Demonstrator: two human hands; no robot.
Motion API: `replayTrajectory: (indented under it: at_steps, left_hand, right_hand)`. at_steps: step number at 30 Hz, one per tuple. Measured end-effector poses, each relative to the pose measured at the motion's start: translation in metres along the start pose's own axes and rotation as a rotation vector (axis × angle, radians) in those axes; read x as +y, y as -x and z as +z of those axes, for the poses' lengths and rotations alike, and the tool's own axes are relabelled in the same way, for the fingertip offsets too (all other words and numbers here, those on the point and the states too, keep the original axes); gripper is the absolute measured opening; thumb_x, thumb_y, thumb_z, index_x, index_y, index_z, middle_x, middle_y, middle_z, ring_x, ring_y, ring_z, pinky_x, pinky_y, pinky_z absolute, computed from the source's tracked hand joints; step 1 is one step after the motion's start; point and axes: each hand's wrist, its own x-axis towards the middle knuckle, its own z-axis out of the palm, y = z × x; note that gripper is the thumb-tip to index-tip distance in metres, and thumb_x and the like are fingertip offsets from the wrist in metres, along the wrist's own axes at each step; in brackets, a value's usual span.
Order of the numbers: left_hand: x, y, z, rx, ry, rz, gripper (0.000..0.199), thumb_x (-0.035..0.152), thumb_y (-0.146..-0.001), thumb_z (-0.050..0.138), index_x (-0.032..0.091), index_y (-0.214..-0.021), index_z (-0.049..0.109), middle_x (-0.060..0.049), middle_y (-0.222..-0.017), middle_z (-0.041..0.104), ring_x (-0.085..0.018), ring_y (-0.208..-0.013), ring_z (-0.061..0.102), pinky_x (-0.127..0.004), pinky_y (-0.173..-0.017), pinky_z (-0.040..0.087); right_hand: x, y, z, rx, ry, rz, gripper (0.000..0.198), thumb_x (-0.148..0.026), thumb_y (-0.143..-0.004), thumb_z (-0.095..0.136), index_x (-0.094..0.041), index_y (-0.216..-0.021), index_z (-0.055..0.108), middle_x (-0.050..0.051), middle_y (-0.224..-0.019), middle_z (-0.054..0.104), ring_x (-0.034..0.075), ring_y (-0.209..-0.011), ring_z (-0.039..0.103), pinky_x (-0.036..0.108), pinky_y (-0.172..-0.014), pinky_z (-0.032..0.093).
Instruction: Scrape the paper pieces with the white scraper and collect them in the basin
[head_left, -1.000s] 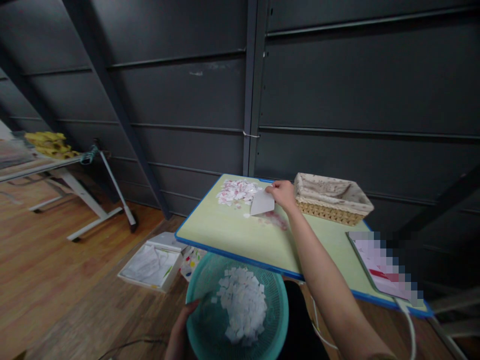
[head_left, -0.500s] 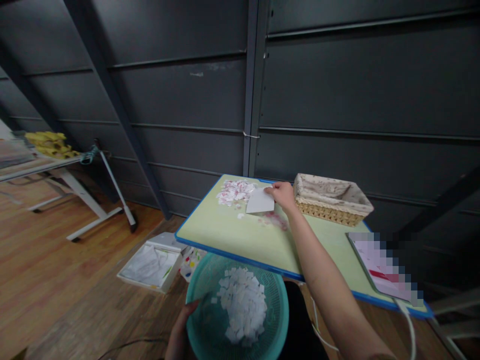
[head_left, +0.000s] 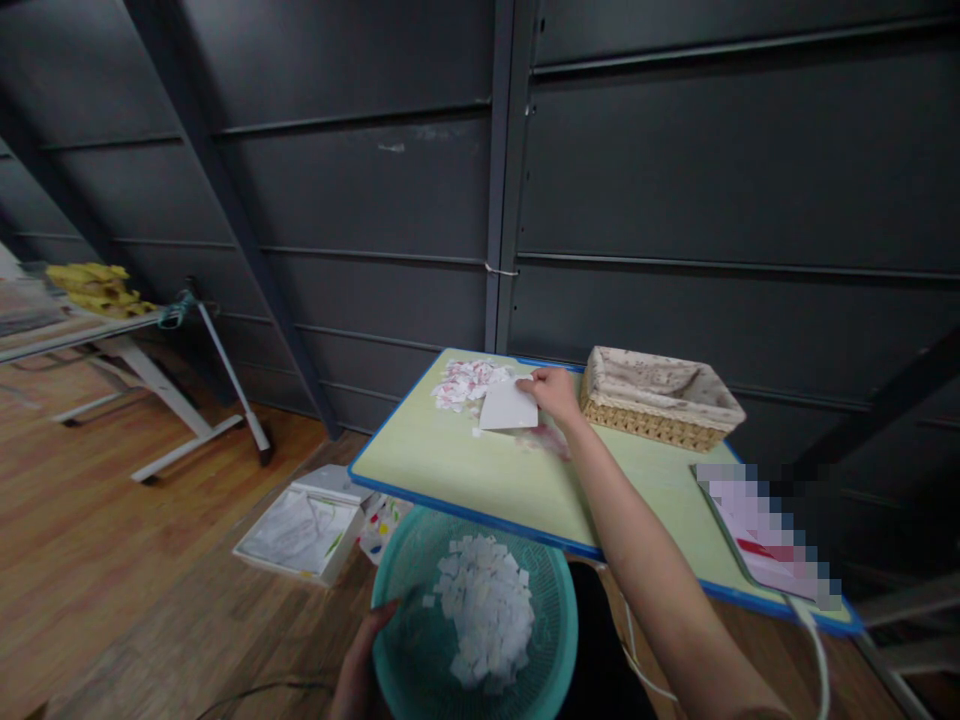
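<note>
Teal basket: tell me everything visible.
The teal basket is round and looks like plastic, with sloping sides full of holes. It faces upward below the near edge of the table, which hides part of its far rim; the picture's bottom edge cuts it off. White pieces are heaped inside. The left hand holds its left rim.

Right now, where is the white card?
In the head view, just below centre, the card is in the right hand, right of the paper scraps on the table.
</note>
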Motion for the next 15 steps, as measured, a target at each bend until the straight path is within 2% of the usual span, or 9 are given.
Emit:
replayTrajectory:
  at_steps: [5,9,12,15]
  left_hand:
    - [0.0001,-0.0033,-0.0045,-0.032,-0.022,0.003,0.049,0.02,-0.074,0.065,0.008,-0.121,0.061,-0.008,-0.075,0.08,-0.034,-0.092,0.071,-0.051,-0.097,0.044]
    - [0.0004,-0.004,-0.004,-0.028,0.002,-0.013,0.056,0.02,-0.073,0.065,0.0,-0.124,0.055,-0.011,-0.073,0.079,-0.035,-0.092,0.071,-0.05,-0.095,0.046]
    - [0.0002,-0.0027,-0.0011,-0.008,0.014,-0.006,0.054,0.019,-0.072,0.066,0.002,-0.123,0.056,-0.012,-0.077,0.08,-0.035,-0.09,0.072,-0.051,-0.093,0.047]
    - [0.0002,-0.002,-0.0011,-0.01,0.003,0.001,0.045,0.018,-0.071,0.066,0.005,-0.114,0.064,-0.01,-0.076,0.08,-0.034,-0.088,0.072,-0.05,-0.093,0.047]
  right_hand:
    - [-0.0008,0.0019,0.0058,-0.069,-0.083,0.05,0.022,-0.038,-0.06,0.056,-0.017,-0.055,0.058,-0.001,-0.052,0.05,0.013,-0.052,0.042,0.025,-0.049,0.024]
    - [-0.0044,0.0043,0.0059,-0.04,-0.091,0.043,0.022,-0.038,-0.061,0.057,-0.017,-0.054,0.056,-0.002,-0.052,0.049,0.013,-0.053,0.043,0.025,-0.05,0.025]
    - [-0.0073,0.0055,0.006,-0.049,-0.068,0.028,0.021,-0.037,-0.061,0.058,-0.018,-0.052,0.056,-0.002,-0.051,0.047,0.013,-0.053,0.042,0.025,-0.05,0.025]
    - [-0.0089,0.0061,0.0064,-0.045,-0.07,0.01,0.022,-0.037,-0.062,0.058,-0.018,-0.052,0.056,-0.003,-0.05,0.047,0.013,-0.053,0.041,0.025,-0.05,0.024]
